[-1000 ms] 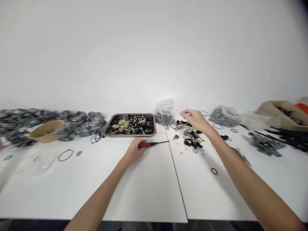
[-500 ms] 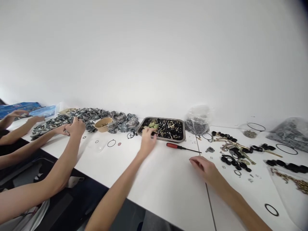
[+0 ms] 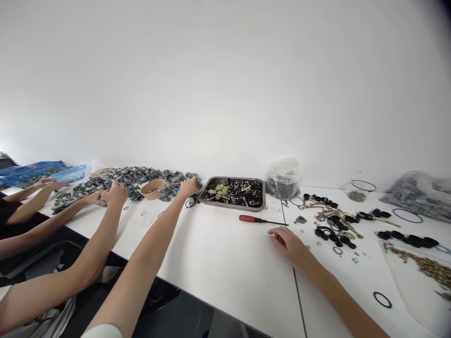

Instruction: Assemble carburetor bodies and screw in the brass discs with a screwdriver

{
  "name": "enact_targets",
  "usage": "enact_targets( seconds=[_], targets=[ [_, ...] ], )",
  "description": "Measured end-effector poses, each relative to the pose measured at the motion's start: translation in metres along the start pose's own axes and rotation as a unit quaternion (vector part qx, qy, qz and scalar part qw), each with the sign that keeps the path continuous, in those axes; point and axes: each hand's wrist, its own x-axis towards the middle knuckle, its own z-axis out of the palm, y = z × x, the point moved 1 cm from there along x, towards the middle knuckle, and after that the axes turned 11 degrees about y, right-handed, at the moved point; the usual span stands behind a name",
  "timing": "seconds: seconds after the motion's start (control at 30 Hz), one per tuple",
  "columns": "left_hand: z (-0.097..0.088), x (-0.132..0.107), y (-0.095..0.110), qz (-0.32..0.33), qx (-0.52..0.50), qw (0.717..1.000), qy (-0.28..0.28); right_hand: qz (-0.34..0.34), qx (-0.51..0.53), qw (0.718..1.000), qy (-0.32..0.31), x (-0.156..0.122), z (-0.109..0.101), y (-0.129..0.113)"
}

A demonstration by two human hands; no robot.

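Observation:
My left hand (image 3: 188, 186) reaches far out to the heap of grey metal fittings (image 3: 172, 180) left of the steel tray (image 3: 233, 202); its fingers curl on the heap, and what they hold is hidden. My right hand (image 3: 287, 241) rests on the white table (image 3: 225, 263) with loosely curled fingers and nothing in them, just below the tip of a red-handled screwdriver (image 3: 259, 219). The tray holds small black, green and brass parts. Black rings and brass pieces (image 3: 334, 225) lie to the right of my right hand.
Other people's arms (image 3: 88, 253) and hands (image 3: 114, 192) work at the long grey heap on the left. A tan bowl (image 3: 152, 189) sits in that heap. A clear bag of dark parts (image 3: 283, 180), loose O-rings (image 3: 382, 299) and another bag (image 3: 421, 195) lie at the right.
My left hand let go of the screwdriver, passed over the tray and now reaches the grey fittings. My right hand drew back from the black parts to the table. The view swung left.

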Motion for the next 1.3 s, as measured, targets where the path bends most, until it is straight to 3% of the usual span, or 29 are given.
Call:
enact_targets(
  seconds=[0.13,0.23,0.43,0.5,0.6,0.73,0.83,0.93,1.0,1.13,1.3],
  targets=[
    [-0.005,-0.006,0.003,0.014,0.002,0.999,0.029,-0.008,-0.006,1.0,-0.004,-0.001,-0.001,-0.004],
    [-0.021,-0.006,0.005,0.015,-0.007,0.997,0.07,-0.008,-0.012,1.0,-0.01,-0.001,-0.001,-0.007],
    [-0.09,-0.015,0.017,0.041,-0.064,0.982,0.174,-0.021,-0.011,1.0,-0.013,0.0,0.001,-0.005],
    [-0.114,-0.034,0.024,0.079,-0.133,0.971,0.185,-0.016,-0.007,1.0,-0.007,-0.001,-0.001,-0.005],
    [-0.131,-0.078,0.04,0.156,-0.393,0.894,0.149,0.024,0.034,0.999,-0.003,-0.002,-0.012,-0.014],
    [-0.113,-0.144,0.074,0.207,-0.61,0.765,0.021,0.087,0.188,0.978,-0.009,-0.005,-0.04,-0.053],
    [-0.083,-0.185,0.103,0.242,-0.672,0.697,-0.059,0.077,0.296,0.951,-0.039,-0.011,-0.06,-0.085],
    [-0.054,-0.212,0.125,0.236,-0.718,0.643,-0.122,0.065,0.327,0.939,-0.083,-0.022,-0.072,-0.096],
    [-0.038,-0.222,0.135,0.222,-0.726,0.628,-0.173,0.082,0.317,0.939,-0.101,-0.032,-0.075,-0.092],
    [-0.015,-0.228,0.146,0.214,-0.697,0.631,-0.265,0.117,0.295,0.943,-0.104,-0.052,-0.073,-0.078],
    [-0.003,-0.224,0.149,0.198,-0.637,0.668,-0.329,0.106,0.129,0.986,0.012,-0.065,-0.064,-0.085]
  ],
)
